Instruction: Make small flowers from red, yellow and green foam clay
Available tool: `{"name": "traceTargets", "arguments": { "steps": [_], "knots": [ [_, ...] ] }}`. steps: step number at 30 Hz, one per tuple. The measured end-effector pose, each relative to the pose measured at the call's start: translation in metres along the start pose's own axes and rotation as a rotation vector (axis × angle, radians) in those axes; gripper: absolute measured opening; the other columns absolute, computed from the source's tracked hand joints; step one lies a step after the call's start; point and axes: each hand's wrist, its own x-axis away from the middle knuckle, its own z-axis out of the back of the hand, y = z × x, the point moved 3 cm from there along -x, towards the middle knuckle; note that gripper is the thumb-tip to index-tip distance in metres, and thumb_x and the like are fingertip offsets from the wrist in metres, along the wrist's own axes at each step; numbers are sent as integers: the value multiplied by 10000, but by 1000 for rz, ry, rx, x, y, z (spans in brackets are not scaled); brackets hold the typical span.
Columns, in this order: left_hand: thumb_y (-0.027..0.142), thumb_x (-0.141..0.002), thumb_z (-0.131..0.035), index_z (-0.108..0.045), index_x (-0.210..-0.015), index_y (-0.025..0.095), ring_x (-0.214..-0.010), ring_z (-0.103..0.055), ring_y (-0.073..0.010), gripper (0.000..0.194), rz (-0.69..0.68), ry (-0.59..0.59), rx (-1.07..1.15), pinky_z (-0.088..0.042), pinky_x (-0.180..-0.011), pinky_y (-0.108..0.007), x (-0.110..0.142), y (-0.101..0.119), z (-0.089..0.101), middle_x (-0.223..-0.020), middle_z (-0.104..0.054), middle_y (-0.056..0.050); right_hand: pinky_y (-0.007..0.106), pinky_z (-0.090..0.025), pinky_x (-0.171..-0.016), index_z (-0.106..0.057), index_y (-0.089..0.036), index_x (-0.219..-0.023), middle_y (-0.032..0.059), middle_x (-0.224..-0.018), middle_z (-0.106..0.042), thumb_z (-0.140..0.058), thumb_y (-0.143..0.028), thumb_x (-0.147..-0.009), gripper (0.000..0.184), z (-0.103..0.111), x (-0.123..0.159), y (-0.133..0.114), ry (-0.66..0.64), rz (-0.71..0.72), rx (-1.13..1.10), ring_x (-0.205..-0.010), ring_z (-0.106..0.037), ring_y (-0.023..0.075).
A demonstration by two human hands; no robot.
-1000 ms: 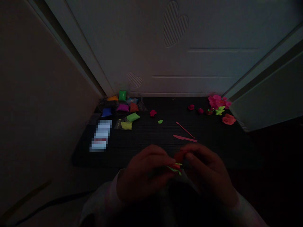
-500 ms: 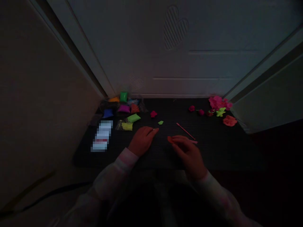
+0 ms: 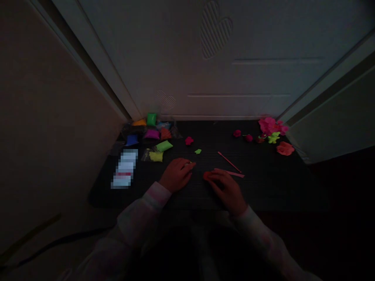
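Observation:
My left hand [image 3: 176, 175] is closed in a pinch low over the dark table; a tiny yellowish speck shows at its fingertips, too small to name. In my right hand [image 3: 227, 190] a red-orange piece of modelling clay [image 3: 207, 176] is held between thumb and fingers, close to the tabletop. Just beyond those fingers lie a flat pink strip-shaped tool [image 3: 234, 173] and a thin pink stick tool [image 3: 230, 162]. A small light-green clay leaf [image 3: 198, 151] and a crimson clay flower [image 3: 189, 141] rest past my left hand.
Several bags of coloured clay [image 3: 152, 134] cluster at the back left, near a blurred phone [image 3: 125, 168]. At the back right are pink flowers [image 3: 272, 126], a yellow-green figure [image 3: 274, 137], a coral clay flower [image 3: 285, 148] and small dark-red pieces [image 3: 248, 138]. A white door [image 3: 175, 58] stands behind the table [image 3: 263, 187].
My right hand has moved left with the clay, towards my left hand, uncovering more of the flat pink tool. My left hand has barely moved.

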Motion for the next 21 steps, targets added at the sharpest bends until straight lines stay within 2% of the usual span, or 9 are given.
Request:
{"name": "traceTargets", "arguments": {
  "steps": [2,4,6,9,11,16,21],
  "knots": [
    [257,-742,-528,-550,-1053,129,-959,-513,-231,337,126,66,162,-412,-842,-414,0,10,10,-1004,-578,-133,370,-454,-860,-607,-216,-858,50,-957,-614,-547,-185,-743,133,4,0,-10,-10,28,-6,-976,-553,177],
    [289,-727,-549,-559,-1016,144,-877,-553,-195,324,385,108,526,-447,-783,-366,1,19,15,-965,-601,-101,345,-463,-843,-593,-215,-869,48,-960,-612,-541,-164,-747,142,8,0,-22,-19,80,-17,-963,-560,164],
    [300,-714,-567,-566,-993,154,-765,-586,-161,315,582,-53,951,-469,-701,-316,2,32,11,-865,-637,-63,322,-475,-814,-580,-213,-884,51,-958,-607,-532,-152,-754,152,12,0,-34,-34,142,-32,-937,-567,153],
    [245,-642,-640,-588,-890,140,-655,-581,-124,274,754,-94,1272,-459,-608,-260,5,44,6,-790,-654,-36,318,-481,-796,-571,-220,-895,50,-950,-603,-535,-160,-754,158,15,0,-42,-70,177,-45,-920,-569,153],
    [215,-617,-661,-594,-822,134,-618,-572,-111,231,806,-52,1354,-446,-576,-242,6,45,3,-743,-656,-24,329,-483,-791,-566,-221,-918,50,-940,-607,-552,-183,-743,180,15,0,-43,-82,159,-48,-921,-568,164],
    [208,-585,-686,-597,-769,120,-559,-550,-92,223,846,-33,1452,-427,-536,-229,12,46,0,-679,-651,-11,297,-498,-727,-561,-212,-977,40,-866,-635,-545,-211,-755,222,14,1,-40,-158,90,-80,-820,-595,154],
    [155,-543,-706,-598,-788,141,-643,-575,-107,268,855,-48,1507,-435,-580,-232,15,49,4,-727,-656,-3,268,-500,-697,-575,-210,-919,29,-832,-635,-543,-220,-761,162,15,2,-41,-167,65,-96,-790,-602,143]
  ]
}}
